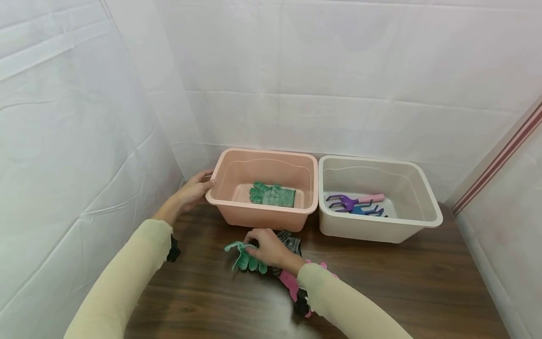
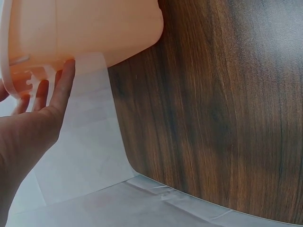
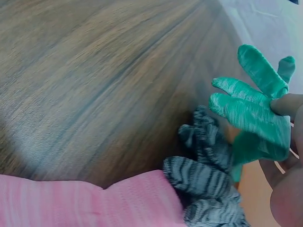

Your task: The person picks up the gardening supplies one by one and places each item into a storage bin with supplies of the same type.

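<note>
The right hand (image 1: pixel 266 247) pinches a green glove (image 1: pixel 250 262) above the table in front of the pink bin. In the right wrist view the thumb presses on the green glove (image 3: pixel 251 109), whose fingers spread away from the hand. Under the right hand and wrist lie a grey-and-black striped glove (image 1: pixel 291 242) and a pink glove (image 1: pixel 290 282). At the left end of the pink bin (image 1: pixel 260 212) the left hand (image 1: pixel 194 190) grips the rim, fingers against the outer wall. Another green glove (image 1: pixel 273 195) lies inside this bin.
To the right, touching or nearly touching the pink bin, stands a white bin (image 1: pixel 372 230). Inside it are a purple hand rake (image 1: pixel 345 203) with a pink handle and a blue rake (image 1: pixel 364 210). White sheeting (image 1: pixel 275 84) hangs behind and beside the brown wooden table (image 1: pixel 381 273).
</note>
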Motion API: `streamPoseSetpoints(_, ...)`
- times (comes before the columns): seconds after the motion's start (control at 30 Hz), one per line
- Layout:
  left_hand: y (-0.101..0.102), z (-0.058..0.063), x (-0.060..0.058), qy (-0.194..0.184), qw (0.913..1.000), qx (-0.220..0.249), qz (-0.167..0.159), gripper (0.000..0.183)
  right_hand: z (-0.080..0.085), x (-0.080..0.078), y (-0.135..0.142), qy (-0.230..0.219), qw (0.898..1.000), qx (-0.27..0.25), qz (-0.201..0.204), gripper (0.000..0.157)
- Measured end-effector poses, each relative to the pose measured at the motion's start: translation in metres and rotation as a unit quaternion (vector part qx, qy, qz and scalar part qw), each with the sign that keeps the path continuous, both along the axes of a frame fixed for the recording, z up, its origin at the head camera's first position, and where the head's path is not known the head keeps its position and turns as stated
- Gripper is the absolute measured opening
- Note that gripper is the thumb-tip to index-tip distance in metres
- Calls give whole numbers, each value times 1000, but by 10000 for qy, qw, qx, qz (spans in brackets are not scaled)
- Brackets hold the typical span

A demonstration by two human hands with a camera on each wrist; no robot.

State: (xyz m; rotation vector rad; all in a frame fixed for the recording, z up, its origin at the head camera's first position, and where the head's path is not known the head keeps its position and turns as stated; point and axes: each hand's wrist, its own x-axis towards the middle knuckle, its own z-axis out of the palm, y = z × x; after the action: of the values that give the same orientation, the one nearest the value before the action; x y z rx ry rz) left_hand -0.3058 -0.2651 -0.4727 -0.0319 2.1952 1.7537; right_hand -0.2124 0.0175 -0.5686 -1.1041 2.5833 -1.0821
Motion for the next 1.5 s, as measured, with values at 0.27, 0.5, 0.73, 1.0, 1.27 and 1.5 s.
streamPoseSetpoints(0.27, -1, -5, -3, -5, 10000, 55, -20, 63, 20, 1, 9, -499, 9963, -698, -41, 6)
streamPoseSetpoints(0.5, -5, -7, -2, 18, 9999, 100, -16, 64, 38, 4, 13, -470, 9951, -857, -118, 10)
streamPoseSetpoints(0.73, -5, -6, -2, -50, 9999, 152, -3, 67, 50, 9, 20, -327, 9951, -929, -27, 10)
streamPoseSetpoints(1.0, -5, -7, -2, -32, 9999, 141, -28, 67, 59, 7, 31, -97, 9962, -865, 9, 12)
streamPoseSetpoints(1.27, -7, -5, 0, -4, 9999, 162, 21, 67, 81, 2, 37, -198, 9948, -987, 137, 11)
streamPoseSetpoints(1.5, -5, -5, 0, -95, 9999, 82, 65, 67, 97, -2, 50, -304, 9940, -1046, 138, 10)
